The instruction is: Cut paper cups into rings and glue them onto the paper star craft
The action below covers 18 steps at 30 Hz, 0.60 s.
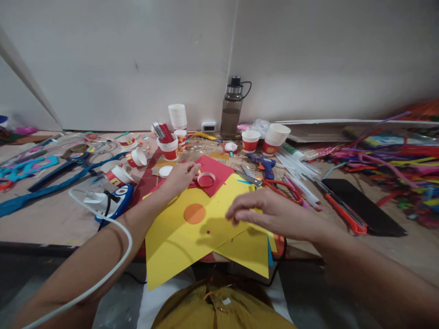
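My left hand (181,178) reaches over the red paper (219,168), fingers bent and pressed together. Its fingertips are beside a shallow cut cup ring (206,179) with a red inside; a tiny yellowish bit shows at them, too small to name. Over yellow paper (171,237) hovers my right hand (259,208), its fingers loosely curled with nothing visible in them. An orange paper disc (194,213) lies on the yellow sheet between my hands. Just beyond my right hand are orange-handled scissors (283,190), blades parted. A white disc (166,171) lies left of the red paper.
Paper cups (274,137) and a water bottle (232,112) stand at the back. A blue glue gun (264,164), white glue sticks (297,164), a cutter knife (345,212) and a black phone (363,205) lie rightward. A white cable (126,256) crosses my left forearm.
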Tool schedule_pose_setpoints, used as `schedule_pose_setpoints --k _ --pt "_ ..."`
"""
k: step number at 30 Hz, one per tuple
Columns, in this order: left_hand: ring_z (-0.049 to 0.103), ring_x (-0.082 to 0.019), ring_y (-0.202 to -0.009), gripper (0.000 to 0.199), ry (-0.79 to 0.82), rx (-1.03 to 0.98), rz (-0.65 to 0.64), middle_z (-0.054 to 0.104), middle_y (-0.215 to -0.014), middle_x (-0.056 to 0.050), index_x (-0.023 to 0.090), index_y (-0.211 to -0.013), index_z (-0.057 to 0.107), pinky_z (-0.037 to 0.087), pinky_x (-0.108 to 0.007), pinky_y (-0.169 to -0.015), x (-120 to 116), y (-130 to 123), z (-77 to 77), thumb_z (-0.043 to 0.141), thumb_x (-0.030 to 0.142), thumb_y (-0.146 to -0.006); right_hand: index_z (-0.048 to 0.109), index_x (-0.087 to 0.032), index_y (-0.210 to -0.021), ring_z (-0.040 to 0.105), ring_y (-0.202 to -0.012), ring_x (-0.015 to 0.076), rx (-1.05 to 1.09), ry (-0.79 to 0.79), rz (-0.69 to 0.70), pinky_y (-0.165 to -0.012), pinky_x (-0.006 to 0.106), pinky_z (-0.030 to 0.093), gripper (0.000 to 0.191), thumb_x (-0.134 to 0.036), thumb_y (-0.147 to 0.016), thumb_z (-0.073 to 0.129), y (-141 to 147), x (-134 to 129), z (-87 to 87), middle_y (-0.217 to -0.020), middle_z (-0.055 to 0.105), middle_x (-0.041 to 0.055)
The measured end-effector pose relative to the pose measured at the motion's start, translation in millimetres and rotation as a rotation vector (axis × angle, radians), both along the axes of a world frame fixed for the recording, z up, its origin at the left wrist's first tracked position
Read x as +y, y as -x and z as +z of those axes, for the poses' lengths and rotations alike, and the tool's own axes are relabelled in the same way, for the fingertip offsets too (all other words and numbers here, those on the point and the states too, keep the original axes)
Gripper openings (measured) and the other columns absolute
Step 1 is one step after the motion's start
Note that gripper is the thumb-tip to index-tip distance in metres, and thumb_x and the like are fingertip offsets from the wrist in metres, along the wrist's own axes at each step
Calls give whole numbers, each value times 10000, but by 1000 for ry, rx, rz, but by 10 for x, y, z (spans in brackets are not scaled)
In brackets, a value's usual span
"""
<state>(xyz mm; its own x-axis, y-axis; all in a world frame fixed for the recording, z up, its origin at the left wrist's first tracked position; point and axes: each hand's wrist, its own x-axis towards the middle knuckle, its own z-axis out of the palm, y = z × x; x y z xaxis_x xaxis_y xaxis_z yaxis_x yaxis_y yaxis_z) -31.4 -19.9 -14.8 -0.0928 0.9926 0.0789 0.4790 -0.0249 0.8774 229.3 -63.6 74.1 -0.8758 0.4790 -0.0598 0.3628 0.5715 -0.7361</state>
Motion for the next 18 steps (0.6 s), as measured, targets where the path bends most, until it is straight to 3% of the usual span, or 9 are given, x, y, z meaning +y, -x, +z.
schedule_pose_setpoints --k 1,3,7,10,13,18 --pt "601 -153 -565 369 4 70 -6 688 -722 -57 165 -811 664 439 -243 -512 -3 -3 5 510 498 -851 713 -175 -975 640 -826 154 19 -158 -141 -758 258 456 289 -343 -940 481 62 79 -73 -941 725 55" --pt "600 -164 -596 376 3 207 -19 690 -720 -50 172 -823 671 427 -255 -542 -4 -4 12 467 485 -867 703 -165 -967 616 -779 156 7 -389 -255 -724 269 431 230 -297 -916 522 190 237 -247 -917 715 61" --pt "608 -186 -671 409 -31 355 -12 696 -734 -47 178 -837 684 414 -278 -609 5 8 19 423 490 -879 687 -154 -965 601 -853 181 -44 -600 -364 -754 277 415 222 -314 -902 547 412 501 -507 -941 692 87" --pt "605 -186 -692 406 -40 385 -25 700 -756 -49 176 -803 682 405 -282 -625 6 7 35 418 474 -882 674 -147 -985 611 -902 205 -175 -615 -455 -770 287 421 346 -427 -926 480 576 634 -556 -986 685 119" --pt "603 -187 -701 403 -46 403 -52 703 -765 -48 175 -785 684 406 -291 -642 -2 -12 58 419 462 -885 652 -125 -1075 628 -931 236 -332 -548 -519 -754 294 432 384 -430 -909 488 756 730 -559 -1032 686 152" --pt "616 -208 -853 286 -182 349 25 703 -921 -70 177 -891 679 453 -323 -785 -27 -29 83 499 397 -868 707 -110 -876 655 -815 222 -401 -476 -481 -654 259 421 208 -268 -826 583 953 856 -587 -877 717 154"
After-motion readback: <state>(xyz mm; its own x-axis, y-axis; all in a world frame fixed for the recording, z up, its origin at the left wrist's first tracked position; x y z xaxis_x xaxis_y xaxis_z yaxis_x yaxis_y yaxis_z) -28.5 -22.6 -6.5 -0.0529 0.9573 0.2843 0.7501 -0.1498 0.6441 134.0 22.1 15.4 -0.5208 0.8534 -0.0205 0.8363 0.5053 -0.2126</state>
